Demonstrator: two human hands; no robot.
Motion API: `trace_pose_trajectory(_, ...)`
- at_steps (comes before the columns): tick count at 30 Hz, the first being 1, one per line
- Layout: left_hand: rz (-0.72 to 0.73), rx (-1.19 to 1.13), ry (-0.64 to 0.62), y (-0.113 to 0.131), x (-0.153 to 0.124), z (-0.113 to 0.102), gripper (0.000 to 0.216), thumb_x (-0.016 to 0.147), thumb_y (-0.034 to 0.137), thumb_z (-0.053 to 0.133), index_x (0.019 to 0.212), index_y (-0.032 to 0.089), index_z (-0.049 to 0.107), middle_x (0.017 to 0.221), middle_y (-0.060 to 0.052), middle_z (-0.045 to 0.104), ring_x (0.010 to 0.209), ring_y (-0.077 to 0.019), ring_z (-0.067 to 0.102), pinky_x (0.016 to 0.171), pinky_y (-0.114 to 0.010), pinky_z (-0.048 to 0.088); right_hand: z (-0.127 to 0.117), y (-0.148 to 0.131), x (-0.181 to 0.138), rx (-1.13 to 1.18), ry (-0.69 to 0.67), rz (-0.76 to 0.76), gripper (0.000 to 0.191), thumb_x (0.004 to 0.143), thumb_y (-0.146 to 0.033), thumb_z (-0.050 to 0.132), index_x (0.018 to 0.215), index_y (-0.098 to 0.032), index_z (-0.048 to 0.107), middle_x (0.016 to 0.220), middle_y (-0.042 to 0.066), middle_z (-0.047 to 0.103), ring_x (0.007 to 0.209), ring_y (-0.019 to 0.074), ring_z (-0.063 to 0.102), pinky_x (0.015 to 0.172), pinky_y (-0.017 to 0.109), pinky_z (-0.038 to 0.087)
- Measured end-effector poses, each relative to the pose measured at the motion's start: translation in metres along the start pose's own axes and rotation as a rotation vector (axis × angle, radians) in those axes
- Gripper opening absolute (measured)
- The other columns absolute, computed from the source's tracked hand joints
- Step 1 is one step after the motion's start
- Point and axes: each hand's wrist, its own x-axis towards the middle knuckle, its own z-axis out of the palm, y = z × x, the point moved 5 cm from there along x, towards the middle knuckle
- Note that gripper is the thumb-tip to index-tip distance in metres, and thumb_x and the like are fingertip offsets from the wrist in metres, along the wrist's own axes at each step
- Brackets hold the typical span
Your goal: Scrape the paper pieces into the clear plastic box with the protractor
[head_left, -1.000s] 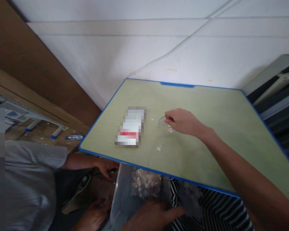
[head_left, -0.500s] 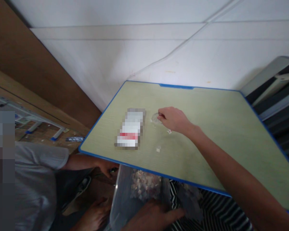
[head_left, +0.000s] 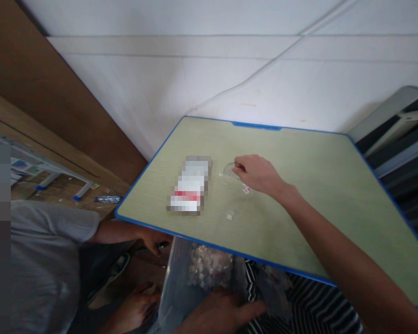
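My right hand (head_left: 259,172) is closed in a pinch over the table, its fingertips on a clear, round plastic piece (head_left: 229,170) whose exact kind I cannot make out. Just below the hand lies a small white-and-red scrap (head_left: 246,189). A small pale piece (head_left: 229,217) rests nearer the front edge. Left of the hand is a blurred-out phone-shaped object (head_left: 191,183). My left hand (head_left: 218,313) is low at the front, beside a clear plastic bin (head_left: 169,290), its thumb spread away from the fingers and nothing visible in it.
The pale green table (head_left: 299,153) has a blue rim and meets a white wall. In the bin sits a bag of many small pieces (head_left: 211,266). Another person in a grey shirt (head_left: 48,250) is at the left, hands near the bin. Folded dark furniture (head_left: 400,139) leans at the right.
My right hand has shifted slightly right, and the clear round piece has moved with it. The left hand has stayed almost still. The view has moved a little.
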Motion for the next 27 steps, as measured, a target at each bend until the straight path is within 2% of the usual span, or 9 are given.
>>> trace_pose_trajectory(5, 0.006, 0.101, -0.035, 0.006, 0.004, -0.010, 0.053, 0.097, 0.014, 0.049, 0.142, 0.037, 0.034, 0.094, -0.003, 0.064, 0.083, -0.0213, 0.062, 0.071, -0.028, 0.049, 0.004, -0.009, 0.011, -0.002, -0.021, -0.009, 0.024, 0.086, -0.025, 0.044, 0.084, -0.018, 0.067, 0.085, 0.011, 0.070, 0.073, 0.0195, 0.060, 0.052, 0.028, 0.023)
trace_pose_trajectory(9, 0.015, 0.162, -0.053, 0.012, 0.003, -0.018, 0.056, 0.096, 0.015, 0.054, 0.143, 0.036, 0.033, 0.094, -0.003, 0.066, 0.084, -0.0212, 0.065, 0.071, -0.027, 0.051, 0.004, -0.007, 0.001, -0.008, -0.049, -0.028, 0.023, 0.085, -0.026, 0.046, 0.081, -0.018, 0.067, 0.082, 0.010, 0.069, 0.069, 0.0181, 0.059, 0.052, 0.028, 0.024)
trace_pose_trajectory(16, 0.027, 0.107, -0.040, 0.014, 0.002, -0.020, 0.056, 0.095, 0.011, 0.051, 0.142, 0.034, 0.035, 0.094, -0.005, 0.066, 0.083, -0.0233, 0.065, 0.070, -0.029, 0.051, -0.003, 0.021, -0.031, -0.084, -0.118, -0.065, 0.022, 0.083, -0.022, 0.046, 0.068, -0.018, 0.061, 0.070, 0.007, 0.064, 0.063, 0.0165, 0.054, 0.052, 0.029, 0.021)
trace_pose_trajectory(20, 0.024, 0.091, -0.044, 0.013, 0.002, -0.019, 0.054, 0.095, 0.013, 0.052, 0.142, 0.034, 0.034, 0.098, -0.006, 0.066, 0.087, -0.0227, 0.064, 0.073, -0.029, 0.050, -0.007, 0.032, -0.033, -0.042, -0.120, -0.046, 0.022, 0.082, -0.023, 0.046, 0.063, -0.018, 0.057, 0.063, 0.004, 0.058, 0.057, 0.0147, 0.048, 0.052, 0.028, 0.021)
trace_pose_trajectory(23, 0.029, 0.082, -0.040, 0.013, 0.002, -0.021, 0.055, 0.095, 0.014, 0.052, 0.142, 0.035, 0.033, 0.097, -0.004, 0.065, 0.087, -0.0216, 0.064, 0.073, -0.027, 0.049, -0.004, 0.026, -0.027, 0.071, -0.074, -0.077, 0.023, 0.084, -0.025, 0.046, 0.062, -0.018, 0.052, 0.062, 0.003, 0.055, 0.057, 0.0135, 0.045, 0.054, 0.027, 0.026)
trace_pose_trajectory(27, 0.019, 0.102, -0.060, 0.014, 0.002, -0.022, 0.056, 0.095, 0.013, 0.051, 0.143, 0.035, 0.033, 0.095, -0.004, 0.066, 0.085, -0.0215, 0.064, 0.072, -0.027, 0.049, 0.006, 0.015, -0.020, 0.127, -0.085, -0.105, 0.024, 0.084, -0.026, 0.046, 0.061, -0.019, 0.048, 0.063, 0.002, 0.054, 0.058, 0.0129, 0.044, 0.054, 0.026, 0.026)
